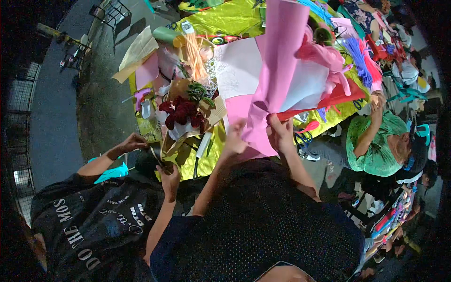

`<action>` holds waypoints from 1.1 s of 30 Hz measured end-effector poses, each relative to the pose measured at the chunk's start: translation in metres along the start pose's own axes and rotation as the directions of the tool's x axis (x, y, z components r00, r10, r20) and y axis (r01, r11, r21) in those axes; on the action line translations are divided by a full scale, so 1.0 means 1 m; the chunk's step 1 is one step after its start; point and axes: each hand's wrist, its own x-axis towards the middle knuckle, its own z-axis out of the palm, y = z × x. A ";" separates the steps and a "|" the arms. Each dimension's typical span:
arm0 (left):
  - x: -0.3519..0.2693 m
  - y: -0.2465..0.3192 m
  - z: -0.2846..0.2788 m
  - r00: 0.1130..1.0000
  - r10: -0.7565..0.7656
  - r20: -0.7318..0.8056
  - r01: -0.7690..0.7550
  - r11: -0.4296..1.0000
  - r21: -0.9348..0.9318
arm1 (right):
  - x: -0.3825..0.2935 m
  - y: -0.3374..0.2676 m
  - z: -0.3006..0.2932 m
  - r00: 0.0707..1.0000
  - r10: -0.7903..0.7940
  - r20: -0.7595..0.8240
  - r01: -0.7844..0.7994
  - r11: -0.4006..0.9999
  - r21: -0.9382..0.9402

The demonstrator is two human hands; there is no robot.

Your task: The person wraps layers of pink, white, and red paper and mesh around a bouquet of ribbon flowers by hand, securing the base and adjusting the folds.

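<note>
Pink wrapping paper point(278, 60) stands before me, rolled wide at the top and gathered into a crumpled waist. Below the waist the paper flares towards my body. My right hand point(282, 132) pinches it just right of the gathered part. At its lower left edge is my left hand point(235, 137), blurred, and its grip is unclear. White sheet paper point(239, 67) lies flat behind the pink. To the right, a translucent pale sheet point(304, 84), red paper point(338, 95) and a bunch of pink pieces point(324, 58) sit close together.
A dark red flower bouquet point(183, 111) in brown paper lies left on a yellow covering point(225, 19). A purple glue gun point(141, 97) and peach stems point(195, 56) are beyond. A co-worker's hands point(169, 176) work at left; a person in green point(375, 148) sits at right.
</note>
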 end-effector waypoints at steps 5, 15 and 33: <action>0.014 0.094 0.001 0.959 0.238 -0.152 -0.266 0.942 -0.204 | 0.004 0.003 -0.011 0.999 -0.023 -0.041 0.006 0.924 -0.382; 0.016 0.089 -0.018 0.938 0.017 -0.347 0.012 0.997 0.082 | -0.009 -0.002 0.006 0.930 0.322 0.178 -0.124 0.730 -0.672; 0.058 0.051 -0.042 0.940 -0.192 -0.283 -0.132 0.560 -0.818 | -0.005 -0.001 0.006 0.932 0.210 0.296 0.149 0.523 -0.840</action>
